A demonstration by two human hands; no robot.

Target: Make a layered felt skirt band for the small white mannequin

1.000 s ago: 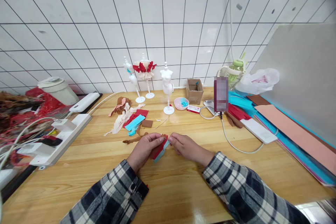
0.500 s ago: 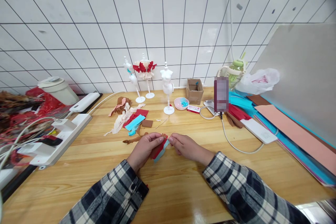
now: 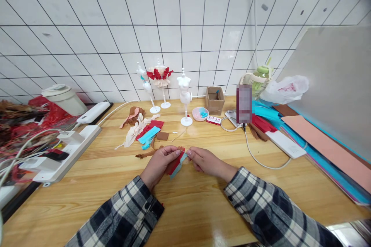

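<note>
My left hand (image 3: 160, 163) is closed round a small bundle of red and light blue fabric pieces (image 3: 176, 165), held just above the wooden table (image 3: 185, 204). My right hand (image 3: 205, 161) pinches the top right edge of the same bundle with thumb and forefinger. Both hands meet near the middle of the table. A brown fabric strip (image 3: 146, 154) lies beside my left hand. Further back lies a heap of fabric scraps (image 3: 145, 129) in cream, red, blue and brown.
Three small white mannequin stands (image 3: 184, 96) line the tiled wall, one in a red-trimmed dress (image 3: 159, 77). A pink bowl (image 3: 199, 114), a cardboard box (image 3: 215, 99), a cabled phone (image 3: 244, 103) and stacked coloured sheets (image 3: 319, 142) lie right. A power strip (image 3: 65, 150) lies left.
</note>
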